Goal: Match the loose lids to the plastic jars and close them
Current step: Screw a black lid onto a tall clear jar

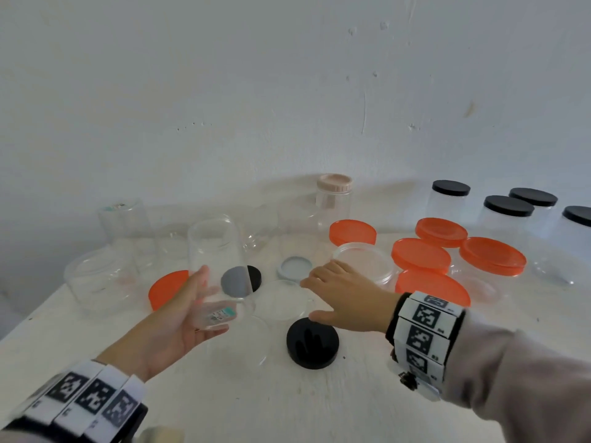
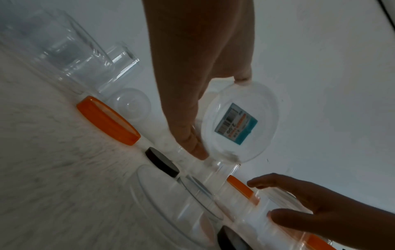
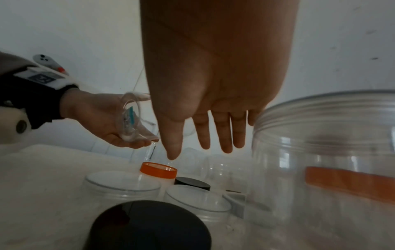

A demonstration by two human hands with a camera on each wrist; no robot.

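L hand (image 1: 179,318): palm up, raised off the table (image 1: 319,404), fingers and thumb curled round the base of a clear jar (image 1: 214,251), jar tilted with mouth pointing away toward the wall. R hand (image 1: 345,298): palm down, fingers straight and spread, holding nothing, hovering over the clear jars beside the black lid (image 1: 312,343); contact w/ them cannot be told.

L wrist view only: barcode sticker (image 2: 236,124) on the held jar's base, thumb tip (image 2: 242,78) on the base rim. R wrist view only: a large open threaded jar (image 3: 324,152) right beside the R hand's little finger.

Black lid lies loose, flat, nearest the person. Orange lid (image 1: 168,289) loose, left of the L hand. Grey lid (image 1: 294,266) beyond the black lid. Open tabletop only nearer than the black lid; beyond and right of it, jars and orange-lidded jars (image 1: 492,254) crowd close.
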